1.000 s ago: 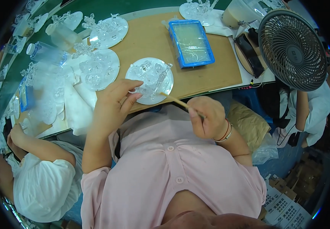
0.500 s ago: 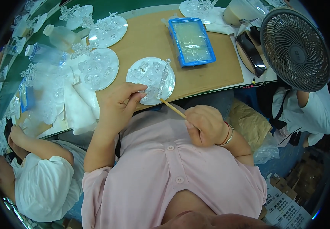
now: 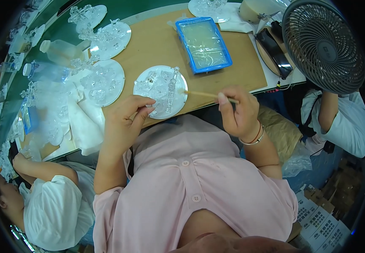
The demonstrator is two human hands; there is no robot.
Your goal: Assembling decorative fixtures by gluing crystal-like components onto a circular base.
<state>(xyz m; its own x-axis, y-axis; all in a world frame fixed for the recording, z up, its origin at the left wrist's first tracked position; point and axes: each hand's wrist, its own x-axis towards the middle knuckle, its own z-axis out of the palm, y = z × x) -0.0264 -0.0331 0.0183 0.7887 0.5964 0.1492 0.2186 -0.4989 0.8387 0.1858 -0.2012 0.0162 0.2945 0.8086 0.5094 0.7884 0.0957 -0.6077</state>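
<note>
A round white plate (image 3: 181, 102) lies at the table's near edge, with small clear plastic pieces (image 3: 155, 84) and a long clear strip (image 3: 172, 88) on it. My left hand (image 3: 127, 117) is pinched at the plate's left side; whatever is between thumb and finger is too small to make out. In my right hand (image 3: 240, 110), closed, is a thin wooden stick (image 3: 205, 94). The stick points left, its tip close to the plate's right rim and blurred.
A blue-framed tray (image 3: 204, 46) under clear film lies beyond the plate. More white plates with clear pieces (image 3: 104, 86) stand left, near two bottles (image 3: 49, 72) and a white cloth (image 3: 85, 122). A black fan (image 3: 323, 48) is at right. Other people sit on both sides.
My right hand has moved right and up, and the stick has swung from slanting to nearly level, its tip now off the long strip's lower end. My left hand stays at the plate.
</note>
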